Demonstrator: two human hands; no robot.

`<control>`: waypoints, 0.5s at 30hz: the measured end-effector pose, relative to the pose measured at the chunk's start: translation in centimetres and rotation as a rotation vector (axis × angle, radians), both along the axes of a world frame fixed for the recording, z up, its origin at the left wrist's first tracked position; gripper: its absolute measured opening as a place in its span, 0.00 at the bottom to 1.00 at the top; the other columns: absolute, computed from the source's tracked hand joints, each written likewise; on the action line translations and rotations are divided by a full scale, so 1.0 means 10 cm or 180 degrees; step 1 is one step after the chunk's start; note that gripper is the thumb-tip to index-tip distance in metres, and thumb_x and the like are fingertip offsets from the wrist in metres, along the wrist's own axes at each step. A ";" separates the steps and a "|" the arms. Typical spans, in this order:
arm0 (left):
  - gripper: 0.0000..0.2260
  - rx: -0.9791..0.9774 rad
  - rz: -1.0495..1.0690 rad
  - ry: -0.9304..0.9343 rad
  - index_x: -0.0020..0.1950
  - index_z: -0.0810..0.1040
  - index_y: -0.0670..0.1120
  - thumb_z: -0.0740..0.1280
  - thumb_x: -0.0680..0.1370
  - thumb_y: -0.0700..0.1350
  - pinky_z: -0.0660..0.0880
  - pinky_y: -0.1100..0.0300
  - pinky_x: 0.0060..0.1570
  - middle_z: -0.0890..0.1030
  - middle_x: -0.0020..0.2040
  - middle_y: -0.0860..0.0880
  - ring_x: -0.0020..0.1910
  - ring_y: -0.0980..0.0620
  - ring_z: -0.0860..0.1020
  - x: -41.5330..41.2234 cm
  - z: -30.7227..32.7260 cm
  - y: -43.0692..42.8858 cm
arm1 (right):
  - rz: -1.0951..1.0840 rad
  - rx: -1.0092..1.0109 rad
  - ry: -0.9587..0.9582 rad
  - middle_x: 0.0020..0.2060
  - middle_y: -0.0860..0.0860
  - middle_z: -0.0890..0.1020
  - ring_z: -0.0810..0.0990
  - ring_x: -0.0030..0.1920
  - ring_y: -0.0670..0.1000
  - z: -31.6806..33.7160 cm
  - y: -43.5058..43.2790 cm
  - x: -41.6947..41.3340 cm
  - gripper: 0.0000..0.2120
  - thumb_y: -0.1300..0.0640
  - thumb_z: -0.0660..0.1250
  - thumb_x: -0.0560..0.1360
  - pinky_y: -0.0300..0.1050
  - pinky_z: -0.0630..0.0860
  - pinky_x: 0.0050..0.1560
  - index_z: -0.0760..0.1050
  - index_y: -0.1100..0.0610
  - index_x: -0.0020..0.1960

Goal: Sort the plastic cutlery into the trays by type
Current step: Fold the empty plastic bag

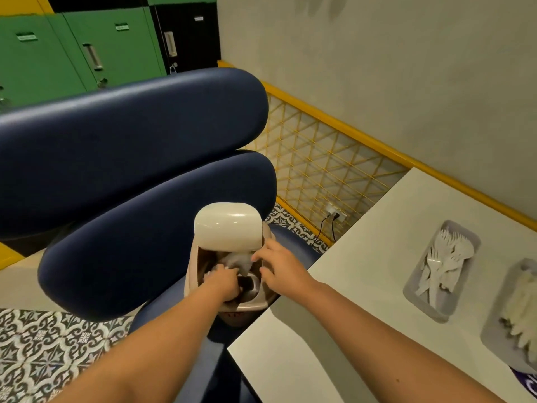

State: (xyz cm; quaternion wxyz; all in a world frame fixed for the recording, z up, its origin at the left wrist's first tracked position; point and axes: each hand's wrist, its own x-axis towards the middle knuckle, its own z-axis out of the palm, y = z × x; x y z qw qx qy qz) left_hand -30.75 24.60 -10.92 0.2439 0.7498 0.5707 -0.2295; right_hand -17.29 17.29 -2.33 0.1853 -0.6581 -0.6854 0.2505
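The left hand [225,282] is curled down inside a small bin [190,274], and I cannot tell if it holds anything (white stuff hides its fingers). The right hand [283,270] rests at the bin's edge, fingers spread apart. The bin sits on a blue chair [130,228]. On the table [363,257], white forks [444,257] lie in one tray [467,234]. More white cutlery [523,309] fills a second tray [494,341] just beside it.

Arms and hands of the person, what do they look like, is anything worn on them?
Both are bare. The left forearm and right forearm show no sleeves as far up as the view reaches. The left hand and right hand have no gloves, and no watch, bracelet or ring shows on the parts visible.
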 end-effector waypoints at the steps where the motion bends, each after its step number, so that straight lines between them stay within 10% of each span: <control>1: 0.26 -0.0164 0.0044 0.0208 0.73 0.62 0.47 0.60 0.78 0.55 0.63 0.51 0.69 0.67 0.70 0.43 0.68 0.43 0.66 0.00 -0.04 0.01 | -0.0013 0.0033 0.0008 0.63 0.50 0.71 0.74 0.59 0.52 0.01 -0.02 0.02 0.11 0.62 0.62 0.77 0.44 0.76 0.58 0.76 0.56 0.58; 15: 0.17 -0.0950 0.0093 0.0429 0.65 0.73 0.40 0.60 0.79 0.46 0.73 0.50 0.59 0.80 0.58 0.42 0.51 0.46 0.79 0.32 0.88 0.00 | -0.0433 -0.0267 -0.0235 0.57 0.56 0.74 0.75 0.56 0.55 0.22 -0.34 0.39 0.12 0.61 0.60 0.77 0.50 0.74 0.58 0.76 0.59 0.59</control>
